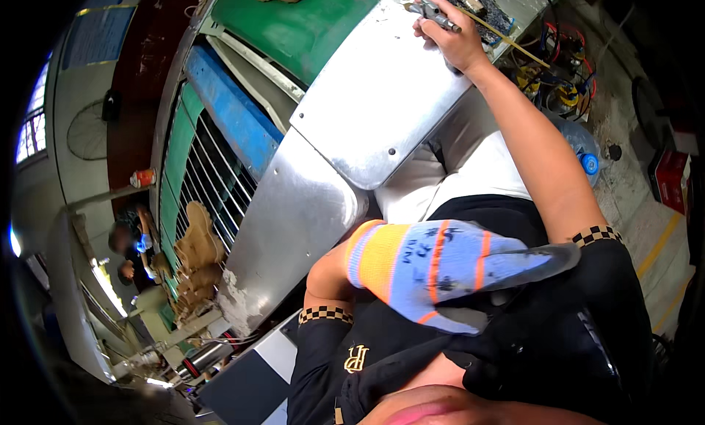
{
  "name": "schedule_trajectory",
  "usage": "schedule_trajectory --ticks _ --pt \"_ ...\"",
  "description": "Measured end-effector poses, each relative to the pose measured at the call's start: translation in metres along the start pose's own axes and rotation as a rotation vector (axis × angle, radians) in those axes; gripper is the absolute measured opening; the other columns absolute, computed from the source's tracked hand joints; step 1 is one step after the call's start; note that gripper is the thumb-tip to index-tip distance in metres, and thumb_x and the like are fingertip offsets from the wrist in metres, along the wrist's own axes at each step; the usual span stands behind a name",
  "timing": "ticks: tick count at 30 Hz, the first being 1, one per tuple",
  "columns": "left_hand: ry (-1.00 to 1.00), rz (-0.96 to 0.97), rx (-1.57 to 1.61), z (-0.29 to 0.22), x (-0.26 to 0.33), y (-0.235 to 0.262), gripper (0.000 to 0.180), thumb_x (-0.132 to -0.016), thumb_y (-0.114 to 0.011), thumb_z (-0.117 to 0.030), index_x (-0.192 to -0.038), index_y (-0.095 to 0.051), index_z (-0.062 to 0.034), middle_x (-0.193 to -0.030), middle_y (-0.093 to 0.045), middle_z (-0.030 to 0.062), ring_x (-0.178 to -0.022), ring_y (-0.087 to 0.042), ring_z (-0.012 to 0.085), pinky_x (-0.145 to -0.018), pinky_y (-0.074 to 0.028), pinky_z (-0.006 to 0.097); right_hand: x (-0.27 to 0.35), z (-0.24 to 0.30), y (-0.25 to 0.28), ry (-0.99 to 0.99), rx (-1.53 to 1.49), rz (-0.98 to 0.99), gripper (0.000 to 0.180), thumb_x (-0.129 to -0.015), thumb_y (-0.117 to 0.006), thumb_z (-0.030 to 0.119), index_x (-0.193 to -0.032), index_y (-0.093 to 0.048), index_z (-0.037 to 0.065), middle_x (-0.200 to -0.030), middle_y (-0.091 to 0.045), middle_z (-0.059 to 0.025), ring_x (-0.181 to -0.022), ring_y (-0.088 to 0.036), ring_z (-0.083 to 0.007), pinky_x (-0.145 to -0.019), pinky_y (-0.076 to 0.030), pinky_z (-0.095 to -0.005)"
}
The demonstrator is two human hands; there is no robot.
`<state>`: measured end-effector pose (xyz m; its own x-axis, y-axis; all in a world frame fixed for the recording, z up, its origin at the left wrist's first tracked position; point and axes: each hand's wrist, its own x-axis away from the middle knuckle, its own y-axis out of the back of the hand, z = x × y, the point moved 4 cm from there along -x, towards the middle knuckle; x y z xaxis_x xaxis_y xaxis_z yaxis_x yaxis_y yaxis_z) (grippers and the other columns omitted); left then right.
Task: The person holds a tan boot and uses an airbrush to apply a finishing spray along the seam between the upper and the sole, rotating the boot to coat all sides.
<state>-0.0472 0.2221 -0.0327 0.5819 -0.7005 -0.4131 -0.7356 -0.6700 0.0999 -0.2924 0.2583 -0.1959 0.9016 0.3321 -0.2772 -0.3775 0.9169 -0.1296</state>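
Bright window (33,131), grey floor (637,199), yellow stripes (659,244)

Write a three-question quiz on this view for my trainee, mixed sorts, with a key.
1. Which hand wears a glove? A) left B) right C) both
2. True or false: the blue-capped bottle sits at the far left of the picture.
3. What does the right hand hold?

Key:
1. A: the glove is on the left hand.
2. False: it is to the right of the right forearm.
3. A slim grey tool.
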Motion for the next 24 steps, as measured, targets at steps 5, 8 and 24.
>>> schedule_trajectory --ticks 5,8,24 --pt "-0.235 -0.079 0.049 -0.018 -0.001 -0.038 0.058 -0.085 -0.070 -0.018 -0.134 -0.050 0.0074 -0.119 -0.060 0.0220 -0.108 -0.061 0.0359 -0.094 -0.049 0.042 0.002 0.015 -0.014 -0.054 0.010 0.030 0.035 -0.091 -0.059 0.012 -0.124 -0.057 0.000 -0.094 -0.069 -0.0077 -0.084 -0.068 -0.0134 -0.064 -0.056 -0.0265" --pt "-0.438 -0.160 0.091 -0.007 0.006 -0.055 0.055 -0.085 -0.070 -0.017 -0.130 -0.052 0.0081 -0.119 -0.060 0.0232 -0.108 -0.060 0.0371 -0.094 -0.050 0.043 0.003 0.011 -0.029 -0.108 0.151 0.102 0.039 -0.090 -0.063 0.013 -0.125 -0.054 -0.001 -0.091 -0.068 -0.0094 -0.079 -0.067 -0.0144 -0.065 -0.058 -0.0278" --pt "0.844 -1.021 -0.937 -0.109 0.308 0.135 0.066 -0.086 -0.067 -0.008 -0.146 -0.039 -0.0010 -0.143 -0.049 0.0173 -0.128 -0.050 0.0231 -0.106 -0.039 0.034 0.042 -0.012 -0.262 0.053 0.077 0.340 0.048 -0.084 -0.065 0.026 -0.123 -0.052 0.001 -0.080 -0.067 -0.0114 -0.071 -0.068 -0.0225 -0.070 -0.053 -0.0339"
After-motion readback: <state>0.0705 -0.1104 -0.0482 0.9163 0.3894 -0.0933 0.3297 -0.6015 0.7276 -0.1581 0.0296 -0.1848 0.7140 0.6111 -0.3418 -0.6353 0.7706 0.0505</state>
